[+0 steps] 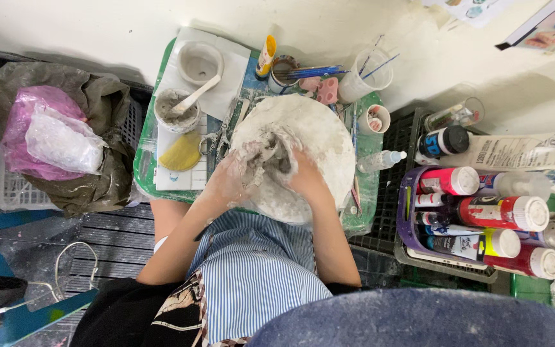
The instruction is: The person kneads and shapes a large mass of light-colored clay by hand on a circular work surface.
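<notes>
Left hand (229, 180) and right hand (303, 177), both coated in wet clay, press curled fingers into the soft grey clay lump (271, 151) at the centre of the white round slab (319, 138). The lump is judged heavy, slippery and easily deformed; support from below. At ten o'clock stands a cup (176, 110) with a spoon.
</notes>
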